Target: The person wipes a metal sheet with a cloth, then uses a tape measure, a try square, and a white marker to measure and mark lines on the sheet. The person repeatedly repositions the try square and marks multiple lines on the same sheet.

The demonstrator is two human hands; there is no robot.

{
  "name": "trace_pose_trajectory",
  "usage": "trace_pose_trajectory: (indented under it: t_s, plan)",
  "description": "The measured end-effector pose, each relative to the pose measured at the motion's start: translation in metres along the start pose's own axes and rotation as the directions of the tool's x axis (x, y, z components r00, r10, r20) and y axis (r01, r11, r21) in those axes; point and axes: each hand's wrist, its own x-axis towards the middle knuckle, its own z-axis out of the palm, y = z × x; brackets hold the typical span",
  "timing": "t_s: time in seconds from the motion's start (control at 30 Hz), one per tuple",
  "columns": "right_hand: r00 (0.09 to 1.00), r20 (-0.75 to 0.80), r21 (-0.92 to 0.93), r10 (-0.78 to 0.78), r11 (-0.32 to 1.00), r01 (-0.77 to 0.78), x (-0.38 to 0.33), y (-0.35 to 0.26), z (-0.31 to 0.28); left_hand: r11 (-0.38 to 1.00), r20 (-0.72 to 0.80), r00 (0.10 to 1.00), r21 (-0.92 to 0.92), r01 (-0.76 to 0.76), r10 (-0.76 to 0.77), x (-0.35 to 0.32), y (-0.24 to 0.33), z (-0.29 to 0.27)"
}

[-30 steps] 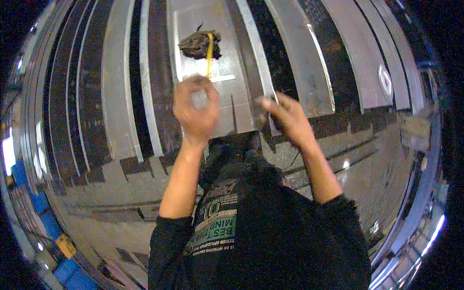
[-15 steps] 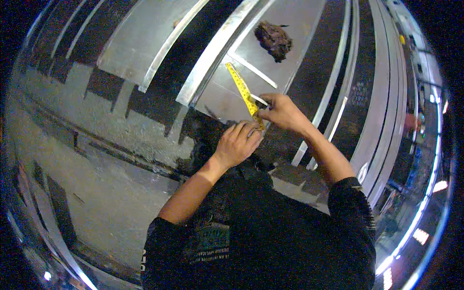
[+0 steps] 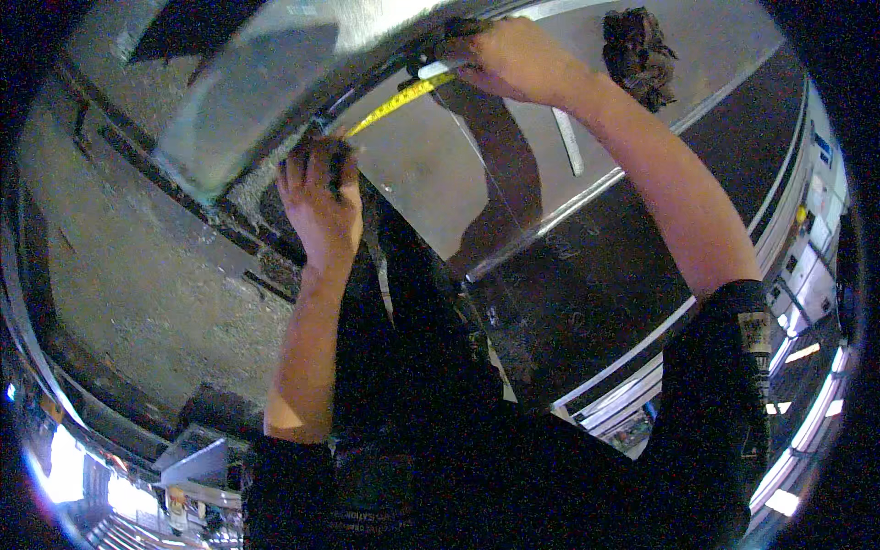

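A yellow tape measure blade stretches beside the long metal beam, over the grey metal sheet. My left hand is at the blade's lower end, by the sheet's near corner, its fingers curled on the tape. Farther up, my right hand is closed at the blade's other end, with a short white stick poking out by its fingertips. What else lies in its fingers is dark and blurred. A narrow pale metal strip lies on the sheet, partly behind my right forearm.
A crumpled brown cloth-like bundle lies on the sheet at the far right. The thick shiny beam runs up the left side. A dark panel lies to the right, with concrete floor at the left.
My view has turned and come closer. My hands, close together before, are now apart: the left lower left, the right up and away. The tape blade now spans between them along the beam.
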Motion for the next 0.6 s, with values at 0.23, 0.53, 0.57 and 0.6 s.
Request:
trace_pose_trajectory:
  t_s: [0.23, 0.53, 0.57, 0.6]
  plan:
    - [0.988, -0.156, 0.041, -0.01, 0.999, 0.016, -0.015, 0.015, 0.002, 0.994, -0.077, 0.994, 0.08, 0.08, -0.074, -0.001, 0.0, 0.009]
    - [0.984, -0.178, -0.045, 0.017, 0.999, -0.025, -0.02, 0.037, 0.025, 0.991, -0.094, 0.989, 0.069, 0.118, -0.111, 0.002, 0.018, 0.012]
    - [0.984, -0.179, -0.034, 0.02, 0.999, -0.027, -0.018, 0.034, 0.023, 0.993, -0.062, 0.993, 0.062, 0.101, -0.097, 0.003, 0.017, 0.011]
    - [0.983, -0.18, -0.022, 0.024, 0.999, -0.028, -0.017, 0.032, 0.022, 0.992, -0.05, 0.993, 0.048, 0.113, -0.11, 0.003, 0.015, 0.008]
